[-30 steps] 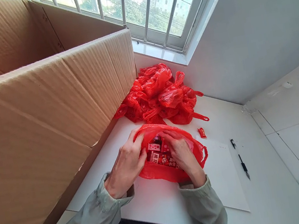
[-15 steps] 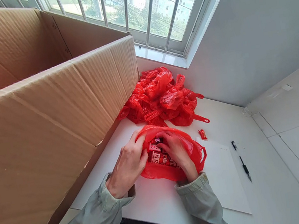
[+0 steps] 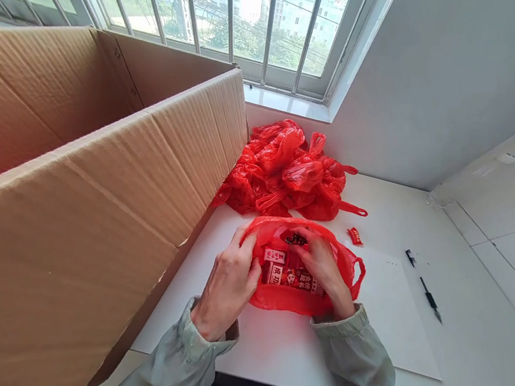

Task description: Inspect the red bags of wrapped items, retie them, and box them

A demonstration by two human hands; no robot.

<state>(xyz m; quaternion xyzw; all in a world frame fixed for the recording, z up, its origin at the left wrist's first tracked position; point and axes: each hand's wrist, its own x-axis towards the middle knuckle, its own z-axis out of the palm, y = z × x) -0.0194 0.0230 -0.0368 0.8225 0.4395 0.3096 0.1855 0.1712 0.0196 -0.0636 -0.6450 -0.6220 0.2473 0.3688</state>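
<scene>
A red plastic bag (image 3: 280, 299) lies open on the white table in front of me. My left hand (image 3: 227, 281) is closed on its left rim, thumb inside and fingers outside. Inside the bag my right hand (image 3: 319, 261) pinches a small dark shiny packet (image 3: 295, 239), partly hidden by the fingers. Below it in the bag are several red packets (image 3: 294, 278) with white Chinese characters and a cartoon figure. A pink-and-white packet (image 3: 274, 255) lies at their upper left.
A large cardboard box (image 3: 111, 221) fills the left side, some red plastic showing inside. Behind the bag is a heap of red plastic bags (image 3: 292, 168). To the right lie a small red wrapped piece (image 3: 355, 236), a black pen (image 3: 430, 300), its cap (image 3: 410, 258) and a white sheet (image 3: 397, 320).
My right hand has moved the dark packet to the right inside the bag, so the packets below show more. My left hand keeps the rim. The camera view has shifted slightly left.
</scene>
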